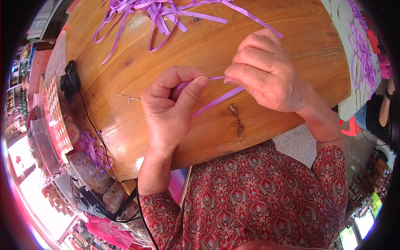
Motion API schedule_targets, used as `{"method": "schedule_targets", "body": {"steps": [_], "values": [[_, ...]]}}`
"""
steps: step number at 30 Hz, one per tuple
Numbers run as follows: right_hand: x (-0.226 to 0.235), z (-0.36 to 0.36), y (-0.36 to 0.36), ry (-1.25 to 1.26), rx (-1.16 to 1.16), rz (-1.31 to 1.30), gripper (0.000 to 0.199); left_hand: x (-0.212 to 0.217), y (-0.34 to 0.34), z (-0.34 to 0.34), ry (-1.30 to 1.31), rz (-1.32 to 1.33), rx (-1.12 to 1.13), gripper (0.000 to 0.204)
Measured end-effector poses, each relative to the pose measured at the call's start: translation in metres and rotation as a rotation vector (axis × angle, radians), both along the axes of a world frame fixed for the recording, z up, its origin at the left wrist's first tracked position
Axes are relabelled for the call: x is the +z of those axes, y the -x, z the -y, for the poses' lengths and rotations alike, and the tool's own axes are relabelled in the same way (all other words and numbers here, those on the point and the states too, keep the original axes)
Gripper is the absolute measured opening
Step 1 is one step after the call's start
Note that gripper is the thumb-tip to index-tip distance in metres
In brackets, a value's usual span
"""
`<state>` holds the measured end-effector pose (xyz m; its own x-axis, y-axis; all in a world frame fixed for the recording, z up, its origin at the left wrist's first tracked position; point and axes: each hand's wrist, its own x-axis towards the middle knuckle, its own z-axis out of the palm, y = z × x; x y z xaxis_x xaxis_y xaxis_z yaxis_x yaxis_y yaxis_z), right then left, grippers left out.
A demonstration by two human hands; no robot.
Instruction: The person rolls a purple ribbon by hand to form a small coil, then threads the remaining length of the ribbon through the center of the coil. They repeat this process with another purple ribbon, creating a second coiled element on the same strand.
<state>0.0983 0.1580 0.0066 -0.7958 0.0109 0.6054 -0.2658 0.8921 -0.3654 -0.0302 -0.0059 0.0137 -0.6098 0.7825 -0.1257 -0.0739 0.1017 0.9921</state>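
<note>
Over a wooden table (208, 50), my left hand (171, 108) pinches one end of a narrow purple ribbon strip (218, 99) between thumb and forefinger. My right hand (266, 71) grips the same strip just to the right, fingers curled tight. The strip runs between the two hands and a second length slants down-left under them. Another stretch of ribbon passes over the back of my right hand toward the far pile.
A heap of loose purple ribbon strips (154, 16) lies at the table's far edge. A small metal wire piece (128, 98) rests left of my hands. A black device with a cable (70, 81) sits at the left edge. A white board bearing a purple ribbon flower (360, 50) stands right.
</note>
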Motion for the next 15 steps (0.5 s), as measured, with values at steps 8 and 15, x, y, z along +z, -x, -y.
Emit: {"method": "schedule_targets", "body": {"steps": [8,15], "values": [[0.001,-0.008,0.005,-0.004,0.038,-0.079,0.016,0.003,0.005,0.000,-0.047,-0.179,0.001,0.003],[0.026,-0.016,0.000,0.250,-0.203,0.113,0.021,0.014,0.034,-0.005,-0.300,-0.396,0.235,0.027]]}}
